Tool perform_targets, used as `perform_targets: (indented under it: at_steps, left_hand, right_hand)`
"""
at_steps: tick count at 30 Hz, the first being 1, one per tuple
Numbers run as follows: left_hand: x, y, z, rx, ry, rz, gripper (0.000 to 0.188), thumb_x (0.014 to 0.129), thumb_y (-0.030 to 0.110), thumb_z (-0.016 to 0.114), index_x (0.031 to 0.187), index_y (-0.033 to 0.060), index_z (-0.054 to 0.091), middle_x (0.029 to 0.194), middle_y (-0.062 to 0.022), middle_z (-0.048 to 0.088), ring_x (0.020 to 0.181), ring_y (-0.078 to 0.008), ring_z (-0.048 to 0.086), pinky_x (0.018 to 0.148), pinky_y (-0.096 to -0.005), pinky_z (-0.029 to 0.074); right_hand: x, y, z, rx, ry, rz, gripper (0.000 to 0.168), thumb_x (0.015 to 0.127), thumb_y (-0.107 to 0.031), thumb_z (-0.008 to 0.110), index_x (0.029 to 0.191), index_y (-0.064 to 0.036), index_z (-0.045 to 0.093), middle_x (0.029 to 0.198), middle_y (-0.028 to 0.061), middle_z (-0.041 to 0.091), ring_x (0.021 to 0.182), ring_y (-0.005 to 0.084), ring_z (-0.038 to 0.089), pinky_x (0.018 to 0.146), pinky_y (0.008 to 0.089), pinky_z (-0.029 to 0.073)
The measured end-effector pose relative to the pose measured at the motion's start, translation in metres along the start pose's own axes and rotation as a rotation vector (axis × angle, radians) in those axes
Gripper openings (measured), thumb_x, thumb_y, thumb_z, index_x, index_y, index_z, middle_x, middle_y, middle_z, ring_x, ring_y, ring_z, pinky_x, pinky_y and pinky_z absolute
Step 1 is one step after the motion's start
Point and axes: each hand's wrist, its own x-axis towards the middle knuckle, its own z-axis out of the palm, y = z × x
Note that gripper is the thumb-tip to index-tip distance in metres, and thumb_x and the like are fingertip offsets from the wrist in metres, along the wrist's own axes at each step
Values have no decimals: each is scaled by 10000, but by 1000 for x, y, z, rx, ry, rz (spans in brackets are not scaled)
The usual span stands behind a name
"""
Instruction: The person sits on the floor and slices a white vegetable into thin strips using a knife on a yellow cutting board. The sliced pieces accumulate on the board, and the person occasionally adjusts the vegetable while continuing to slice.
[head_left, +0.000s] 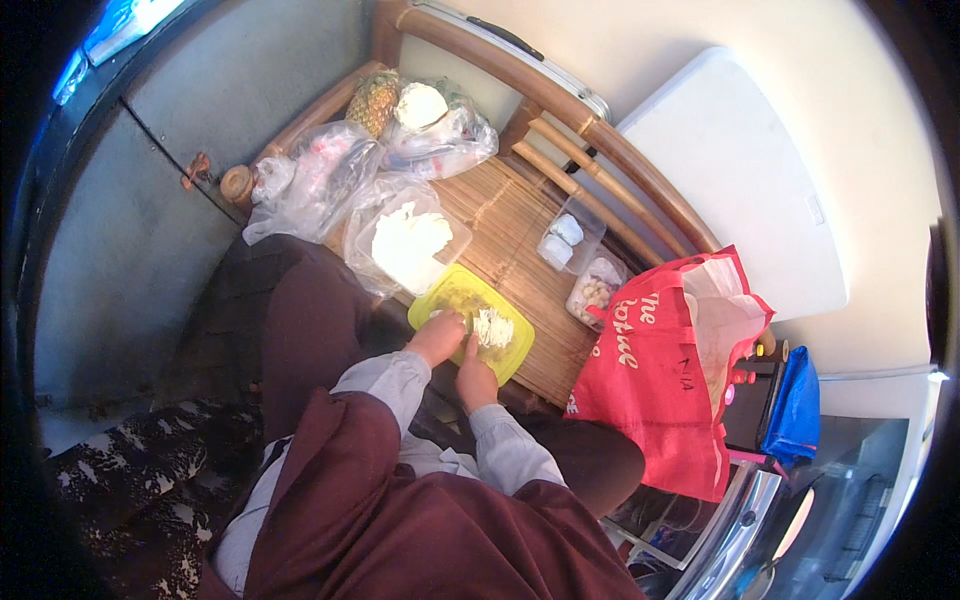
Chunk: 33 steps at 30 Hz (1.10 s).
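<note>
A yellow-green plastic lid (517, 358) lies on the bamboo bench, with a pile of thin white slices (493, 328) on it. My left hand (439, 336) rests over the lid's left part, its fingers curled onto a white piece, mostly hidden beneath them. My right hand (476, 375) is at the near edge with a finger pointing up along what looks like a thin blade, just left of the slices; its handle is hidden in the hand. Beyond the lid, a clear plastic container (462, 234) holds a heap of white pieces (409, 238).
On the bamboo bench (499, 217) are plastic bags (319, 176), a pineapple (373, 103), a container with two wrapped bundles (561, 238) and a container of small pale pieces (598, 292). A red bag (660, 375) stands at the right, beside the bench's rail (645, 176).
</note>
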Motion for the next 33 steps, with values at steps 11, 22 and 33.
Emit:
perform_targets:
  at_steps: [11,22,33]
  left_hand:
    - [0,0,1,-69,30,-28,118,697,72,520,709,30,629,854,-76,571,892,-245,528,780,-332,458]
    - [-1,-6,8,-29,37,22,113,709,82,524,726,27,621,846,-84,563,880,-255,522,781,-337,449]
    - [-1,-3,4,-23,80,14,115,713,87,522,709,28,621,838,-108,544,864,-275,535,752,-356,458]
  right_hand:
    - [-5,2,-20,-126,-43,-88,641,809,-91,407,1396,-114,151,773,224,624,670,355,623,583,447,487]
    - [1,-5,-9,-117,-50,-58,619,821,-82,380,1395,-122,151,766,216,621,656,339,624,564,443,481]
    - [3,4,5,22,-5,-19,648,828,-77,374,1406,-117,85,784,228,621,665,376,615,573,443,479]
